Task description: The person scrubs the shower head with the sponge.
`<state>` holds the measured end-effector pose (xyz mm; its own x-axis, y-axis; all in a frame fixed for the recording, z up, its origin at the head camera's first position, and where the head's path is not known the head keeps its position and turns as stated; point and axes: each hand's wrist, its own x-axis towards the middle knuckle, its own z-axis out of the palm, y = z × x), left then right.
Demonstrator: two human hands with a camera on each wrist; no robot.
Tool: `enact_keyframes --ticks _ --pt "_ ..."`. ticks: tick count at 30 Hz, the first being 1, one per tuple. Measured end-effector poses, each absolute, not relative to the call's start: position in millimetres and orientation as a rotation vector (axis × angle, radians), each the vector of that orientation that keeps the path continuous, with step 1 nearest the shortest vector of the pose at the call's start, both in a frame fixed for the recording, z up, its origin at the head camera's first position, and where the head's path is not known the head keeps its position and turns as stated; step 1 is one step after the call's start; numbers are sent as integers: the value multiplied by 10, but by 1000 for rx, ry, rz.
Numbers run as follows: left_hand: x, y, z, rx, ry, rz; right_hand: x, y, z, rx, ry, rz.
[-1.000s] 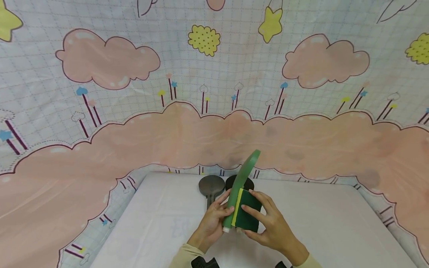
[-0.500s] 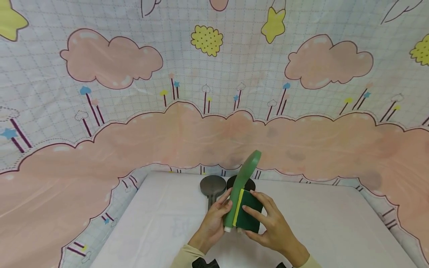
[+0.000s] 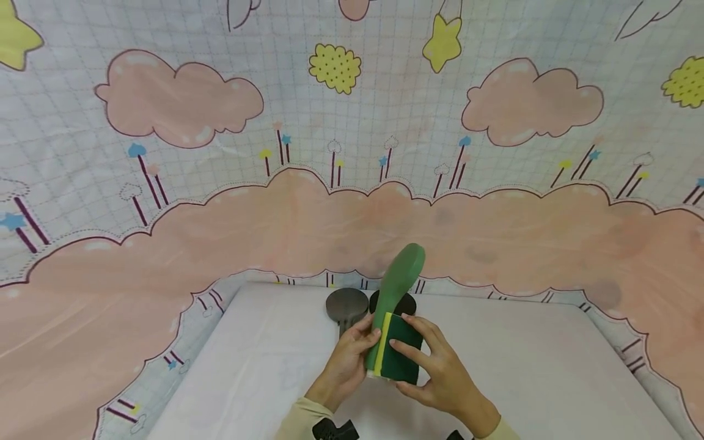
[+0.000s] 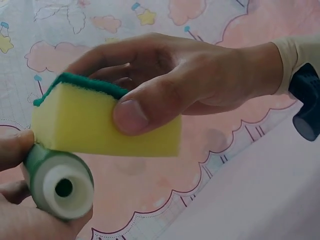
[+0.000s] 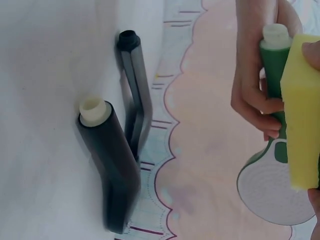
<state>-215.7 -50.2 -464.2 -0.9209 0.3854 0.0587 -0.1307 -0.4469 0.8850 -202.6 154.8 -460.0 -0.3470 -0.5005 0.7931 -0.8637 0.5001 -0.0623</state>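
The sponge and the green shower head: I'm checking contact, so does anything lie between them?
Nothing: in the left wrist view the sponge lies straight against the green shower head, with no gap; the right hand pinches the sponge.

A white table [image 3: 550, 366] stands against a backdrop [image 3: 165, 256], seemingly cloth, printed with pink clouds.

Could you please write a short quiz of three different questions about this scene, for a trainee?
1. True or false: the left hand grips the green plastic shower head by its handle.
2. What does the right hand hold? A) a cloth B) the yellow sponge with a green scouring layer C) a cup
3. Fill in: two dark ____ heads lie on the white table.

Key: 1 true; 2 B; 3 shower.
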Motion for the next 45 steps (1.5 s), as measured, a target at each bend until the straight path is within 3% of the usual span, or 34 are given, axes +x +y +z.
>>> enact_keyframes --ticks 30,45 --pt "-2109 -490 -4624 267 1503 2380 -2155 1758 -4468 976 -1967 418" --pt "-2097 -574 -4641 280 1551 2370 -2215 1901 -4314 925 -1892 563"
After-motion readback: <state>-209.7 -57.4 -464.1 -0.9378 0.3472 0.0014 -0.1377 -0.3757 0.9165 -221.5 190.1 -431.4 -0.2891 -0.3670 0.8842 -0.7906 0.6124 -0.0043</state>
